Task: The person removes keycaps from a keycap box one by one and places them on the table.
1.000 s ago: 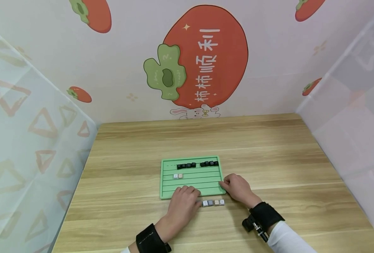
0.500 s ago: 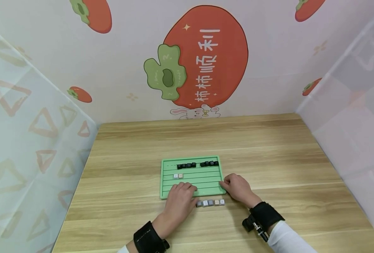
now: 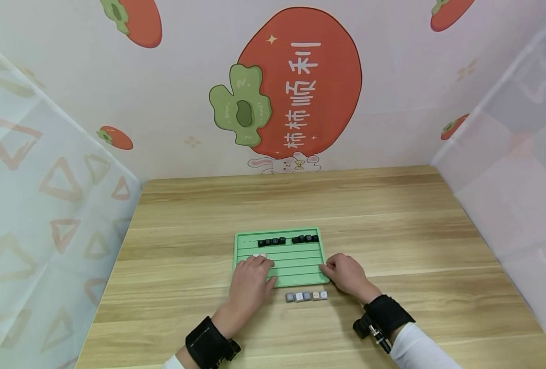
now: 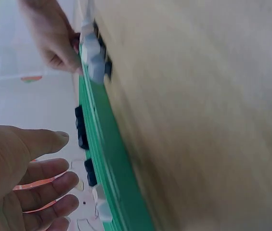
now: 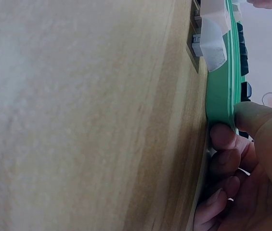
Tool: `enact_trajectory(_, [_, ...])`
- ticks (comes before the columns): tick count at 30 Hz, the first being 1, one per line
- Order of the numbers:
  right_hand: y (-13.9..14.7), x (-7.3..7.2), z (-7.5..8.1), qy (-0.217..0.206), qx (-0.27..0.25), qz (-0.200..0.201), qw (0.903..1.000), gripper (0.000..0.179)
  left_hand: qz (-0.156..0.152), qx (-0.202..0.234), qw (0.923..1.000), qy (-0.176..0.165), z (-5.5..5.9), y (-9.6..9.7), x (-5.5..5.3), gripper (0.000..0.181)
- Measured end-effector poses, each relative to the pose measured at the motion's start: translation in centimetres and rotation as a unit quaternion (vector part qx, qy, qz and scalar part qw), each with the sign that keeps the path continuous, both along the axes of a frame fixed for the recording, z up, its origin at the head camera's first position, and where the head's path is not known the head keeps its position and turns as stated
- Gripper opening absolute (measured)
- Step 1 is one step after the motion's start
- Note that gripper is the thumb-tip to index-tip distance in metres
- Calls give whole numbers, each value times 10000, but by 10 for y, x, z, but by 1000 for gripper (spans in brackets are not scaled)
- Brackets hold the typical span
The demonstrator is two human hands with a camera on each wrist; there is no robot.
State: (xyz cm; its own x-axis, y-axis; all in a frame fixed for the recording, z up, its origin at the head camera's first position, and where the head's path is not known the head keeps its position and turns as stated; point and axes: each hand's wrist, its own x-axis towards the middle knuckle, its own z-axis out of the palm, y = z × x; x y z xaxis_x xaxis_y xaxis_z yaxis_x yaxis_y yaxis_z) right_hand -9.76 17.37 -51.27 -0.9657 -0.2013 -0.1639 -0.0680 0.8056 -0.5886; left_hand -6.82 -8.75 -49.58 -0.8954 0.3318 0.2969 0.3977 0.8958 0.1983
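A green ridged tray (image 3: pixel 298 277) lies on the table, with several black keycaps (image 3: pixel 275 242) in two groups along its far row. My left hand (image 3: pixel 248 283) is over the tray's left part, its fingers and thumb apart with nothing between them in the left wrist view. It partly covers two pale keycaps (image 3: pixel 263 255) on the tray. At the near right corner, my right hand (image 3: pixel 348 275) holds the tray's edge, thumb (image 5: pixel 253 115) on the rim and curled fingers against the side. Several grey and white keycaps (image 3: pixel 306 296) stand in a row in front of the tray.
The wooden table (image 3: pixel 185 220) ends at a back wall (image 3: pixel 180 92) with printed persimmons. Patterned side panels slope along its left and right edges. Each wrist wears a black strap (image 3: pixel 389 313) with a camera.
My left hand has moved left and farther over the tray, away from the keycap row. One more grey keycap now shows there, while the two pale keycaps are mostly covered. My right hand stays put.
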Motion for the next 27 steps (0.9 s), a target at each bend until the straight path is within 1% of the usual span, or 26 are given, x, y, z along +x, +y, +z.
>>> enact_trajectory(5, [0, 0, 0, 18, -11, 0, 10000, 54, 184, 60, 9998, -18, 3, -7, -7, 27])
enact_trajectory(15, [0, -1, -1, 58, 33, 31, 10000, 54, 330, 183, 9992, -127, 9, -15, -15, 27])
enact_trajectory(23, [0, -1, -1, 29, 21, 32, 10000, 54, 544, 250, 9976, -338, 7, -18, -20, 33])
enact_trajectory(27, [0, 0, 0, 21, 11, 29, 10000, 54, 583, 240, 9972, -408, 7, -20, -23, 39])
